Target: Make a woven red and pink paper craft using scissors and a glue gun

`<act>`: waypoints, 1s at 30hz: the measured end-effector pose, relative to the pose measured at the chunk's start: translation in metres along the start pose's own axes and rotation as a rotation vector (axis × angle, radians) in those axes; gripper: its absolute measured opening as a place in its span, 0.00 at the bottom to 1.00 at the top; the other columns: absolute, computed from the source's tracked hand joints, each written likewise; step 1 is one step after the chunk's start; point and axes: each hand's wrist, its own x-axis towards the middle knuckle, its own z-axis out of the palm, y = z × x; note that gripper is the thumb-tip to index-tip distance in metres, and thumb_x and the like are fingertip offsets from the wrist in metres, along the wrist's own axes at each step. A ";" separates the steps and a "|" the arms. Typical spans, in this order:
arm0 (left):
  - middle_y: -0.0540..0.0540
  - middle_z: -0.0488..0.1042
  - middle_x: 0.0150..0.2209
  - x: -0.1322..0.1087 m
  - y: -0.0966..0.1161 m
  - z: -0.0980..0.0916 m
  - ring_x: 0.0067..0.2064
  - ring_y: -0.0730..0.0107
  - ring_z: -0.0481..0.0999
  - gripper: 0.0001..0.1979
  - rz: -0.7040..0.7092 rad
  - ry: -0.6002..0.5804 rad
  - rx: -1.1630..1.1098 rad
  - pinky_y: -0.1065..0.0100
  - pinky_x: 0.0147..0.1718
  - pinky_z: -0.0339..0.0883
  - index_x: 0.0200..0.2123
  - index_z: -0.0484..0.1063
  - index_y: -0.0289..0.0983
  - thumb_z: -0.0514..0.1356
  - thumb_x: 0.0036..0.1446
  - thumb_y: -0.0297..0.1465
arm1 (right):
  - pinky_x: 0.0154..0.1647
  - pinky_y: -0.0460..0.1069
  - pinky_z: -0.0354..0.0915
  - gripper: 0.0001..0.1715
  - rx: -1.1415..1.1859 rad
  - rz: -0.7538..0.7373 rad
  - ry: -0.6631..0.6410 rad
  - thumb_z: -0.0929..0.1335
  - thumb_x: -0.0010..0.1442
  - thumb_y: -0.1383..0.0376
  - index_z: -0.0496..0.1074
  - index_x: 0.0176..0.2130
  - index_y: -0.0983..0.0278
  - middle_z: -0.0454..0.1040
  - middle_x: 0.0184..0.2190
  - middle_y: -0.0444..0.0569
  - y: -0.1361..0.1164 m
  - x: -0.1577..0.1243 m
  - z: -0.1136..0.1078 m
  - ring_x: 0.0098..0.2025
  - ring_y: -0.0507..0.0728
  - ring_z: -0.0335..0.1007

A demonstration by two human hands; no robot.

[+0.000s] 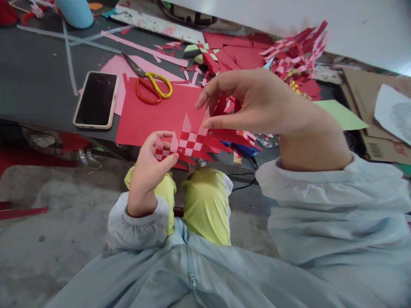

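My left hand (150, 164) pinches a red-and-pink woven paper fish (163, 152) with a small round eye, its thumb in front. Overlapping it is a second checkered paper fish (191, 142), which has pointed pink fins and an eye of its own. Whether the two are joined, I cannot tell. Just above the second fish, my right hand (247, 100) is open, thumb and curved fingers apart. Its thumb tip lies at a pink fin; contact is unclear. Behind the hands is a red paper sheet (144, 119), with yellow-and-red-handled scissors (150, 85) across its top edge.
A phone (96, 100) lies left of the red sheet. Pink and red paper scraps (195, 72) and a heap of woven strips (298, 53) cover the back. A blue tool with a cord (245, 148) rests near the front edge. Cardboard (369, 102) is at right.
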 end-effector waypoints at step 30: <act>0.55 0.70 0.23 -0.003 0.006 0.001 0.23 0.77 0.69 0.11 -0.048 0.057 0.029 0.73 0.24 0.63 0.28 0.72 0.38 0.70 0.41 0.29 | 0.37 0.55 0.68 0.13 0.080 0.066 0.103 0.76 0.48 0.59 0.73 0.34 0.55 0.74 0.32 0.47 0.003 -0.010 0.001 0.35 0.58 0.70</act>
